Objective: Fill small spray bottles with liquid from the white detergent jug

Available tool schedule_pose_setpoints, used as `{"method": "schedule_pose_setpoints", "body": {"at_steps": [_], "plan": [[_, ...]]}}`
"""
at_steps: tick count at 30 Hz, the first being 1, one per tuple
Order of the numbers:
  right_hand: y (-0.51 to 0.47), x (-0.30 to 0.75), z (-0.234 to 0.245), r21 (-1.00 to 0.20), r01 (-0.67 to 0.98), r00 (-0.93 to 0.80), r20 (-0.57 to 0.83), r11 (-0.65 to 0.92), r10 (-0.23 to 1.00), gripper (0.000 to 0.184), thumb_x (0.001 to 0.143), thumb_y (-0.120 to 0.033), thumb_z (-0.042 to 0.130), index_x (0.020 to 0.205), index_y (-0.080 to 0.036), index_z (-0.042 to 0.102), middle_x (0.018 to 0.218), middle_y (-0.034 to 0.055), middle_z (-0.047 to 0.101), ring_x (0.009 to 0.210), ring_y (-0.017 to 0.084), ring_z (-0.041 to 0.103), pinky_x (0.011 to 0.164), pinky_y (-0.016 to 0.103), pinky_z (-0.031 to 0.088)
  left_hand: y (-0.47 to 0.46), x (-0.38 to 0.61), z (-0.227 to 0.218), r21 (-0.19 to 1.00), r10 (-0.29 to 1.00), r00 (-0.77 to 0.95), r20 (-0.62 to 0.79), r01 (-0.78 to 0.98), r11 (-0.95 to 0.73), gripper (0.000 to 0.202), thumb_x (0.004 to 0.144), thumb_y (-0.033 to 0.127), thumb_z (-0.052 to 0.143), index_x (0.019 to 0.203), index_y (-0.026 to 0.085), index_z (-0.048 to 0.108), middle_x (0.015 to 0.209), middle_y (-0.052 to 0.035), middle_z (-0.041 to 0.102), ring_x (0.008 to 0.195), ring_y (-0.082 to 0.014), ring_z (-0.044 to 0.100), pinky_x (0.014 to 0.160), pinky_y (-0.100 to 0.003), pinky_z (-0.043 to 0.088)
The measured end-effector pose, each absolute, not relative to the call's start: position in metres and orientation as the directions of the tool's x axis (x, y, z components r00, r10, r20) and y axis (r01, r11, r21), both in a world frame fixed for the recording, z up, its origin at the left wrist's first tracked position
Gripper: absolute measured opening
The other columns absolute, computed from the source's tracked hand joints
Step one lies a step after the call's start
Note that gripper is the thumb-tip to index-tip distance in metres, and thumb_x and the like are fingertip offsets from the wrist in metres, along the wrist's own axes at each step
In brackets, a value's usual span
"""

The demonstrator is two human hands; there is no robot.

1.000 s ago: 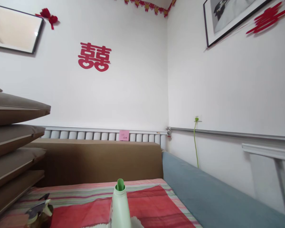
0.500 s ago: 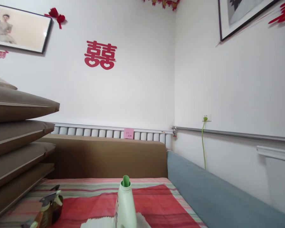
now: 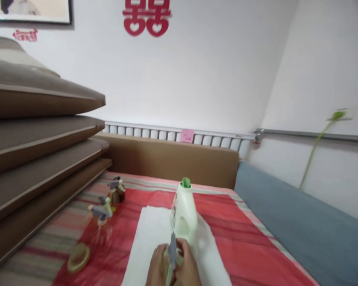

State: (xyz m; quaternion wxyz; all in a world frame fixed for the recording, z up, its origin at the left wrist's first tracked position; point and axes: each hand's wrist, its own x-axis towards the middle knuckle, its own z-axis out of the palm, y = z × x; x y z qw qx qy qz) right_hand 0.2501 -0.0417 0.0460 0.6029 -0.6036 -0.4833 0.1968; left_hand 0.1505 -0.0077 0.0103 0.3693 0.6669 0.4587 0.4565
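At the bottom middle, my left hand (image 3: 157,267) and my right hand (image 3: 187,265) are closed from both sides around a spray bottle (image 3: 172,251) with a grey spray head and a pale green part. Its lower portion is hidden by my fingers. Just beyond them stands a large pale green jug (image 3: 187,206), upright, with a green spout insert in its open neck. White paper (image 3: 149,226) lies beneath the jug and my hands.
Several spray bottles (image 3: 103,230) with grey heads stand at left, near a yellowish ring-shaped thing (image 3: 78,257). Stacked brown cushions (image 3: 47,139) rise at the left edge. Red cloth (image 3: 226,230) covers the striped sheet; a blue-grey backrest (image 3: 286,218) borders the right.
My view has tilted down and turned left, bringing both hands, the held spray bottle and more of the bed surface into sight. The jug remains standing upright on the paper.
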Motion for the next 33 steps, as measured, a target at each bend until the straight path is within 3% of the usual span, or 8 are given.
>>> {"method": "schedule_pose_setpoints", "body": {"at_steps": [1, 4, 9, 12, 17, 26, 30, 33], "plan": [[-0.043, 0.248, 0.043, -0.928, 0.32, 0.442, 0.323, 0.189, 0.837, 0.028, 0.061, -0.021, 0.061, 0.089, -0.018, 0.061, 0.091, 0.0085, 0.069, 0.089, 0.028, 0.063, 0.083, 0.038, 0.05, -0.006, 0.149, 0.01, 0.9, 0.908, 0.267, 0.324, 0.209, -0.383, 0.024, 0.076, 0.029, 0.063, 0.097, 0.019, 0.062, 0.098, -0.0072, 0.064, 0.094, -0.0254, 0.06, 0.083, -0.038, 0.05], [-0.043, 0.25, 0.042, -0.952, 0.235, 0.382, 0.277, 0.198, 0.882, 0.028, 0.065, -0.023, 0.059, 0.092, -0.016, 0.062, 0.097, 0.0099, 0.069, 0.089, 0.027, 0.063, 0.084, 0.038, 0.049, -0.001, 0.149, 0.011, 0.876, 0.853, 0.327, 0.406, 0.128, -0.465, 0.02, 0.077, 0.018, 0.053, 0.095, 0.016, 0.06, 0.093, -0.0089, 0.063, 0.092, -0.0245, 0.059, 0.086, -0.04, 0.047], [-0.044, 0.256, 0.039, -0.964, 0.139, 0.379, 0.263, 0.226, 0.887, 0.044, 0.067, -0.02, 0.058, 0.111, -0.019, 0.057, 0.115, 0.01, 0.063, 0.104, 0.026, 0.059, 0.089, 0.037, 0.047, -0.001, 0.15, 0.015, 0.869, 0.849, 0.35, 0.395, 0.156, -0.469, 0.027, 0.074, 0.01, 0.049, 0.099, 0.016, 0.056, 0.095, -0.0081, 0.06, 0.093, -0.0227, 0.057, 0.088, -0.039, 0.045], [-0.046, 0.249, 0.032, -0.961, 0.153, 0.407, 0.275, 0.232, 0.871, 0.041, 0.065, -0.018, 0.063, 0.106, -0.019, 0.057, 0.11, 0.0096, 0.064, 0.101, 0.026, 0.059, 0.086, 0.036, 0.048, -0.003, 0.149, 0.014, 0.876, 0.845, 0.357, 0.398, 0.128, -0.466, 0.032, 0.072, 0.005, 0.047, 0.102, 0.016, 0.055, 0.097, -0.0089, 0.06, 0.094, -0.0221, 0.056, 0.09, -0.038, 0.044], [-0.04, 0.243, 0.029, -0.956, 0.171, 0.393, 0.288, 0.238, 0.873, 0.027, 0.069, -0.024, 0.062, 0.095, -0.018, 0.058, 0.098, 0.0094, 0.066, 0.091, 0.027, 0.06, 0.082, 0.038, 0.049, 0.0, 0.149, 0.012, 0.873, 0.848, 0.333, 0.413, 0.122, -0.473, 0.025, 0.079, 0.01, 0.043, 0.1, 0.016, 0.056, 0.094, -0.0084, 0.06, 0.092, -0.0219, 0.056, 0.087, -0.038, 0.044], [-0.036, 0.254, 0.03, -0.959, 0.192, 0.285, 0.26, 0.211, 0.923, 0.04, 0.067, -0.023, 0.058, 0.107, -0.02, 0.06, 0.11, 0.0085, 0.066, 0.103, 0.027, 0.059, 0.094, 0.041, 0.045, 0.002, 0.149, 0.008, 0.885, 0.858, 0.318, 0.404, 0.101, -0.454, 0.03, 0.074, 0.011, 0.05, 0.103, 0.018, 0.055, 0.096, -0.0073, 0.059, 0.093, -0.0228, 0.055, 0.088, -0.039, 0.043], [-0.036, 0.247, 0.029, -0.954, 0.266, 0.373, 0.236, 0.14, 0.897, 0.055, 0.058, -0.02, 0.064, 0.113, -0.021, 0.054, 0.118, 0.0103, 0.06, 0.109, 0.03, 0.054, 0.096, 0.047, 0.042, -0.001, 0.143, 0.013, 0.875, 0.815, 0.374, 0.442, 0.02, -0.484, 0.032, 0.068, 0.014, 0.059, 0.099, 0.019, 0.055, 0.097, -0.0063, 0.059, 0.092, -0.0231, 0.055, 0.085, -0.036, 0.044], [-0.035, 0.244, 0.032, -0.944, 0.307, 0.409, 0.243, 0.118, 0.88, 0.036, 0.062, -0.024, 0.065, 0.097, -0.019, 0.057, 0.1, 0.0107, 0.065, 0.098, 0.032, 0.058, 0.091, 0.049, 0.044, -0.001, 0.141, 0.014, 0.861, 0.792, 0.386, 0.473, -0.014, -0.508, 0.03, 0.072, 0.021, 0.059, 0.101, 0.018, 0.055, 0.099, -0.0074, 0.059, 0.093, -0.0236, 0.055, 0.085, -0.037, 0.044]]}}
